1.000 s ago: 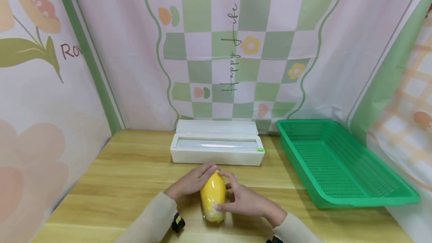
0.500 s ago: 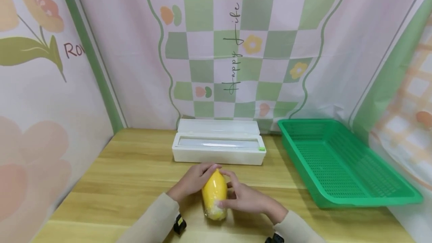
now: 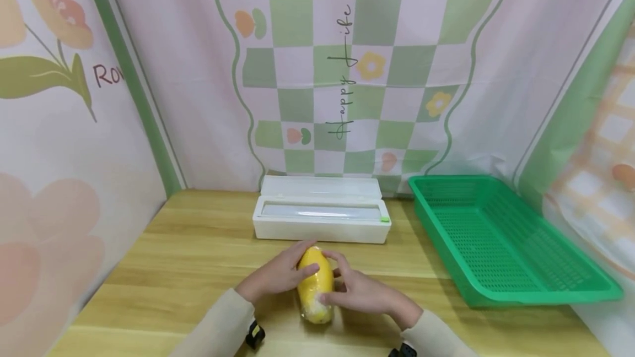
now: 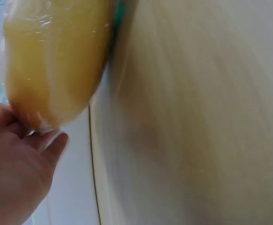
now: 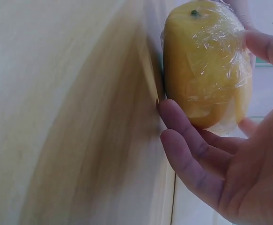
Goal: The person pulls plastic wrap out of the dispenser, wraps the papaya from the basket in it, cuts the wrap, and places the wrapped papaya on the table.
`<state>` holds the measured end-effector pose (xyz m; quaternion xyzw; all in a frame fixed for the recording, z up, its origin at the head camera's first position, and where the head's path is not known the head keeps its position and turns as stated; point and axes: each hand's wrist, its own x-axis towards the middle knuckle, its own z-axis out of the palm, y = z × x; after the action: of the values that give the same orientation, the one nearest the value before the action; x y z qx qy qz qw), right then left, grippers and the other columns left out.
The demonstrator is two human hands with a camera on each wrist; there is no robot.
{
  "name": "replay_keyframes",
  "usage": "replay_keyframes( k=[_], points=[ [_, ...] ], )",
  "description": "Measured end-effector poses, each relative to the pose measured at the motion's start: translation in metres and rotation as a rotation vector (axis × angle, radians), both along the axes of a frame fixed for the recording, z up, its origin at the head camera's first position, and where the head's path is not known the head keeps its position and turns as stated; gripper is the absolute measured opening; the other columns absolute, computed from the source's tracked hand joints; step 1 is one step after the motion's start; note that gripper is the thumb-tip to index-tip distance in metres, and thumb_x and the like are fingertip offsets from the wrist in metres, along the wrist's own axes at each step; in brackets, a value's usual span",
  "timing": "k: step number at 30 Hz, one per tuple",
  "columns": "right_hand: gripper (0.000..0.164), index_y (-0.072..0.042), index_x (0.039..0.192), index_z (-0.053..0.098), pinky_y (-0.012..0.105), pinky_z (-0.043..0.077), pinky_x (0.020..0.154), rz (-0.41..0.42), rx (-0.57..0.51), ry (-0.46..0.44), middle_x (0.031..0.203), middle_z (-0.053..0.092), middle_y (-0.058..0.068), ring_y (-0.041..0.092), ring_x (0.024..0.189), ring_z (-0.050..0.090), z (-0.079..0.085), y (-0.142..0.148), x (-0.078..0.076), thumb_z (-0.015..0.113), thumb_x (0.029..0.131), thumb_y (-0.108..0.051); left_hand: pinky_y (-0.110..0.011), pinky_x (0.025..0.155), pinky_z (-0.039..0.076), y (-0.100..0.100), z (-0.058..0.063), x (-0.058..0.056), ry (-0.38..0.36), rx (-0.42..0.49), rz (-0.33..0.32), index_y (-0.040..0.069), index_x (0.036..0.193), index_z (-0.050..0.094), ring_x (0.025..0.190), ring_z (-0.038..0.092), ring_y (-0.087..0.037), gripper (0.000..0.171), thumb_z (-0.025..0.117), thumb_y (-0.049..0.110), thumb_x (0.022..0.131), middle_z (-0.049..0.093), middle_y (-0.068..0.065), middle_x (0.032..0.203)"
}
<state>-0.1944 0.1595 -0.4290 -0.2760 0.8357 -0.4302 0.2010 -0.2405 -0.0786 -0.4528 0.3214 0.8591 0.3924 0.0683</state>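
A long yellow fruit (image 3: pixel 316 286) wrapped in clear cling film lies on the table, its length pointing away from me. My left hand (image 3: pixel 278 275) holds its far left side, the thumb laid over the top. From the right, my right hand (image 3: pixel 366 292) grips it, thumb near the close end and index finger by the far end. In the left wrist view the wrapped fruit (image 4: pixel 56 61) shows shiny film creases above the hand (image 4: pixel 19 161). A small green spot marks one end of the fruit (image 5: pixel 206 65) in the right wrist view, with fingers (image 5: pixel 188 161) beside it.
Just beyond the hands stands a white cling film dispenser (image 3: pixel 321 230), lid raised, with a small green slider (image 3: pixel 384 219) at its right end. A green perforated plastic basket (image 3: pixel 461 269) sits on the right of the wooden table (image 3: pixel 163 269). Printed curtains enclose the table.
My left thumb has moved from the far tip onto the top of the fruit, and the left hand has shifted slightly left. The right hand keeps nearly the same hold.
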Motion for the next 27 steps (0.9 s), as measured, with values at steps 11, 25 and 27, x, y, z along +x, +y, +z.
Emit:
replay_keyframes(
  k=[11, 25, 27],
  points=[
    [0.089, -0.015, 0.158, 0.008, 0.053, 0.050, 0.096, -0.014, 0.000, 0.005, 0.135, 0.051, 0.025, 0.039, 0.122, 0.055, -0.003, 0.000, 0.000, 0.065, 0.096, -0.043, -0.061, 0.113, 0.027, -0.001, 0.013, 0.013, 0.045, -0.161, -0.057, 0.005, 0.160, 0.013, 0.150, 0.013, -0.036, 0.108, 0.066, 0.064, 0.087, 0.008, -0.016, 0.166],
    [0.063, -0.012, 0.159, 0.017, 0.041, 0.057, 0.074, -0.149, -0.113, -0.119, 0.123, 0.063, 0.020, 0.028, 0.093, 0.066, -0.007, 0.006, -0.003, 0.042, 0.108, -0.039, -0.051, 0.114, 0.032, -0.008, 0.010, 0.015, 0.088, -0.170, -0.098, 0.003, 0.160, 0.011, 0.148, 0.021, -0.033, 0.130, 0.083, 0.062, 0.070, 0.012, -0.019, 0.165],
    [0.061, -0.004, 0.156, 0.023, 0.040, 0.057, 0.074, -0.223, -0.144, -0.143, 0.117, 0.067, 0.018, 0.028, 0.092, 0.067, -0.008, 0.008, -0.004, 0.044, 0.107, -0.034, -0.049, 0.114, 0.033, -0.009, 0.010, 0.015, 0.110, -0.163, -0.104, 0.003, 0.160, 0.011, 0.146, 0.025, -0.032, 0.130, 0.083, 0.064, 0.070, 0.015, -0.019, 0.164]
  ],
)
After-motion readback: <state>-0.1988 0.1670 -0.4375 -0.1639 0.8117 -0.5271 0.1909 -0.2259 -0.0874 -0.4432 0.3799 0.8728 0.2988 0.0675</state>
